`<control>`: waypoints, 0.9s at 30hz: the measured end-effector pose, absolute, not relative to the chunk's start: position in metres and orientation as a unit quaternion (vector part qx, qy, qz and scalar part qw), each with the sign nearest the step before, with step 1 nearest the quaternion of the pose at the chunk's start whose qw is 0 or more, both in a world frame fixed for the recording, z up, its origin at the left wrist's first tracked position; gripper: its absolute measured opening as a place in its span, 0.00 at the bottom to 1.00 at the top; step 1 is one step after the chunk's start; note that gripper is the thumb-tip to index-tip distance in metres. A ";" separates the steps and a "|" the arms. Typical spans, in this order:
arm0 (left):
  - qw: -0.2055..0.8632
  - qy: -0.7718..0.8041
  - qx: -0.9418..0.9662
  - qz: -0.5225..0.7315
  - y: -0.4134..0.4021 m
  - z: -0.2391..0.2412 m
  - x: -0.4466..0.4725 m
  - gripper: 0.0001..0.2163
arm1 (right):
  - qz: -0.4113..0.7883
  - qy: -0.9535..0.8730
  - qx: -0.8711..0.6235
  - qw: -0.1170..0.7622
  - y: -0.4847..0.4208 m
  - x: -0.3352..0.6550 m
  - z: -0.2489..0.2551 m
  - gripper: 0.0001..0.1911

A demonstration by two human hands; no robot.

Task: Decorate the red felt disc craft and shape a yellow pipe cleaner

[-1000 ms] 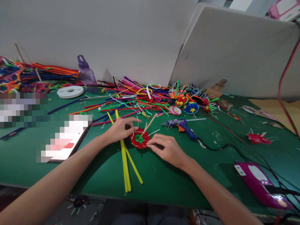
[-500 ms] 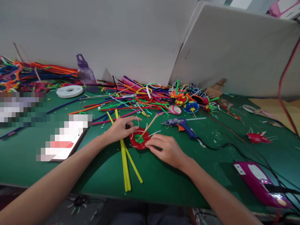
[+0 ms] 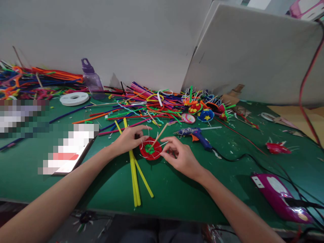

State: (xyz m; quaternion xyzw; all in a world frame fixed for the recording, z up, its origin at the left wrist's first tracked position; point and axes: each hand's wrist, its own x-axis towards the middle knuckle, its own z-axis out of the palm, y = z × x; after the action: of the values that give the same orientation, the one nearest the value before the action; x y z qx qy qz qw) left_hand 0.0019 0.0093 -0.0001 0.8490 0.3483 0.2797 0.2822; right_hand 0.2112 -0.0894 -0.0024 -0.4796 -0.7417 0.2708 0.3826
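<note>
A red round piece [image 3: 153,156] with a green centre lies on the green table, a wooden stick [image 3: 158,136] rising at a slant from its middle. Thin white wires stick out around its rim. My left hand [image 3: 130,139] holds the piece's left edge with the thumb, its index finger stretched out above near a white wire. At the right edge, my right hand [image 3: 181,155] has thumb and fingertips closing on a white wire [image 3: 164,143]; the exact grip is small and partly hidden. Yellow pipe cleaners [image 3: 134,179] lie beneath and below my left hand.
A blue glue gun [image 3: 198,134] lies to the right, its cord running to a magenta box [image 3: 280,199]. Behind are a heap of coloured pipe cleaners [image 3: 141,92], decorated caps [image 3: 206,115], a purple bottle [image 3: 92,81] and a white spool [image 3: 74,99]. A phone [image 3: 72,148] lies left.
My right hand has drawn slightly right and its index finger has lifted from the piece's edge. My left hand stays at the left edge; the view has shifted slightly.
</note>
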 end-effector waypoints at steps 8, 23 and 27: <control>0.273 0.350 0.853 0.274 0.010 0.000 0.002 0.16 | 0.285 -0.749 -0.467 0.373 -0.090 0.208 0.003 0.02; 0.285 0.341 0.855 0.268 0.009 -0.002 0.001 0.17 | 0.207 -0.791 -0.434 0.378 -0.090 0.207 -0.001 0.05; 0.290 0.341 0.854 0.265 0.009 -0.001 0.002 0.17 | 0.200 -0.793 -0.435 0.377 -0.090 0.207 -0.002 0.05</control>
State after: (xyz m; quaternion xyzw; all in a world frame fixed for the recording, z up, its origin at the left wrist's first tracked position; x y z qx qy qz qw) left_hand 0.0016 0.0085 -0.0011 0.8543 0.3406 0.2650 0.2899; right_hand 0.2067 -0.0899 -0.0018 -0.4346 -0.7930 0.1997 0.3773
